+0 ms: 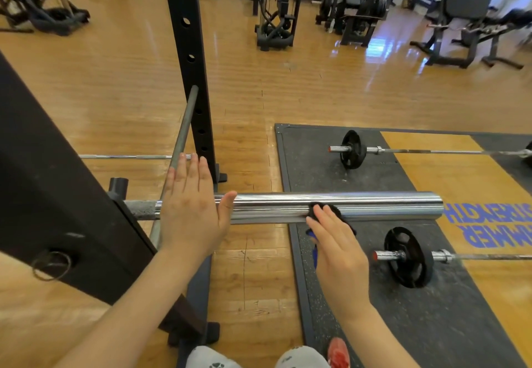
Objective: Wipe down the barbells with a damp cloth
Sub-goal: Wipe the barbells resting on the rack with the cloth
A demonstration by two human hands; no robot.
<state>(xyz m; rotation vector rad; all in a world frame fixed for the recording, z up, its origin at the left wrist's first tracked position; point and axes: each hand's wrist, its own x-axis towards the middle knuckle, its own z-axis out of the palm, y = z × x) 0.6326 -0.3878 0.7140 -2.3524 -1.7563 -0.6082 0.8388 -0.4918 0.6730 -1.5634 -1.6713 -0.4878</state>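
A shiny chrome barbell sleeve lies level across the middle, racked at its left end. My left hand is flat with straight fingers over the sleeve's inner end, thumb resting on the chrome. My right hand presses a dark cloth with a blue part against the front of the sleeve, fingers straight over it. Two loaded barbells lie on the mat: a far barbell and a near barbell, each with a black plate.
A black rack upright with holes stands behind my left hand, and a thin grey bar leans beside it. A black slanted rack frame fills the left. The lifting platform lies right; gym machines stand at the back.
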